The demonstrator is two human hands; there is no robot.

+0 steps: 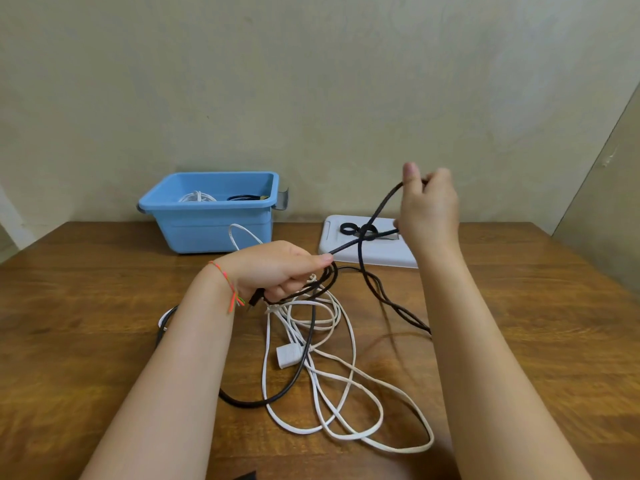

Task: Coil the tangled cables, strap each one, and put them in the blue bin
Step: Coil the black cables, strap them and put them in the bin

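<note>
My left hand (273,268) grips a few loops of a black cable (372,285) just above the table, near the middle. My right hand (427,206) is raised to the right and pinches the same black cable, which runs taut between both hands and trails twisted down to the table. Below lies a tangle of white cable (341,403) with a white plug (288,355), crossed by a thicker black cable (304,362). The blue bin (214,223) stands at the back left, holding a coiled white cable (197,196) and a coiled black one (244,198).
A white tray (377,254) at the back right carries black straps (349,229). The wooden table (519,323) ends at a plain wall behind. Another black cable end (166,320) shows under my left forearm.
</note>
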